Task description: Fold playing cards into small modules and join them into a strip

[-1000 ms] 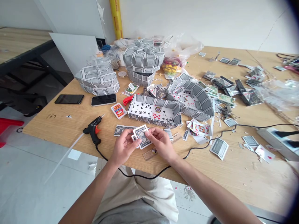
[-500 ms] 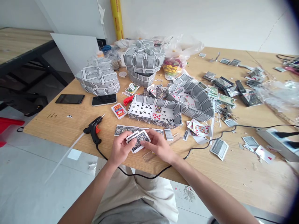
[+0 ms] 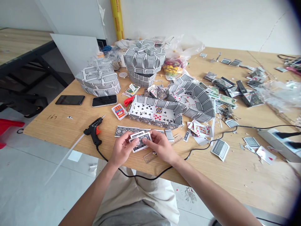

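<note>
Several playing cards [image 3: 141,142] with dark patterned backs and white borders are pinched between my two hands, above the table's front edge. My left hand [image 3: 122,149] closes on their left side, thumb on top. From the right, my right hand [image 3: 161,147] grips the same cards, its thumb pressed on the upper face. Just behind my hands lies a strip of joined cards [image 3: 125,131], partly covered by my fingers. Beneath my right hand a clear ruler [image 3: 149,157] rests on the wood. Farther back stands an open rectangular box built of cards [image 3: 155,116].
A glue gun [image 3: 94,130] lies at left, its black cable [image 3: 150,179] looping before me. Two phones [image 3: 104,100] and a red card pack [image 3: 119,111] sit behind it. Card-built baskets [image 3: 144,58] stand at the back. A power strip [image 3: 279,144] is at right.
The cards in my hands have turned to lie more level and are shifted against each other, one edge showing above the rest. My hands have barely moved.
</note>
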{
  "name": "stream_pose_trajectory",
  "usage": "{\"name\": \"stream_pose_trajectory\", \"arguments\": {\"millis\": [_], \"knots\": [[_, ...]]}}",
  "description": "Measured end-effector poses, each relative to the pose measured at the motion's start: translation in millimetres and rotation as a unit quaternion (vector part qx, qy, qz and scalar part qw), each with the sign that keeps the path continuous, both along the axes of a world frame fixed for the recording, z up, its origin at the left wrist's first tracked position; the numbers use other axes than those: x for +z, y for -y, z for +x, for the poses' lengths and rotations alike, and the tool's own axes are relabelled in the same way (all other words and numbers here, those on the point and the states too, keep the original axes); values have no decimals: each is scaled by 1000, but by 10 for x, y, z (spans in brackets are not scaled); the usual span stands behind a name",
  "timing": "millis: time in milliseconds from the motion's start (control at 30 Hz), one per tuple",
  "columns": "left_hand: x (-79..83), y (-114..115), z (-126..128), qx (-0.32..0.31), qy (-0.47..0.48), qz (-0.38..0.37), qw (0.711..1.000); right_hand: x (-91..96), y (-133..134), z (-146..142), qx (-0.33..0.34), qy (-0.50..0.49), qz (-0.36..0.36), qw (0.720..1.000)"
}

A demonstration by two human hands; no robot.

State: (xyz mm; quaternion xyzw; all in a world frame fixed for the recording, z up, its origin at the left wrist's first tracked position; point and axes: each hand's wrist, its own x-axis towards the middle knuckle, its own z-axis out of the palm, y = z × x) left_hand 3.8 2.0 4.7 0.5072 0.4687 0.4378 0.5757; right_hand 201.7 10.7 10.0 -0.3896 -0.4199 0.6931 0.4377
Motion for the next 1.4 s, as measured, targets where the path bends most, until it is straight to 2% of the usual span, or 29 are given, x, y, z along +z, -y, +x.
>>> {"name": "stream_pose_trajectory", "arguments": {"millis": [267, 500, 1400], "knots": [[-12, 5, 5, -1, -19, 8, 1000, 6, -5, -6, -6, -12, -8, 1000], [-9, -5, 3, -11, -30, 20, 999, 5, -24, 17, -14, 38, 44, 998], [14, -9, 0, -9, -35, 15, 999, -49, -18, 17, -24, 42, 17, 999]]}}
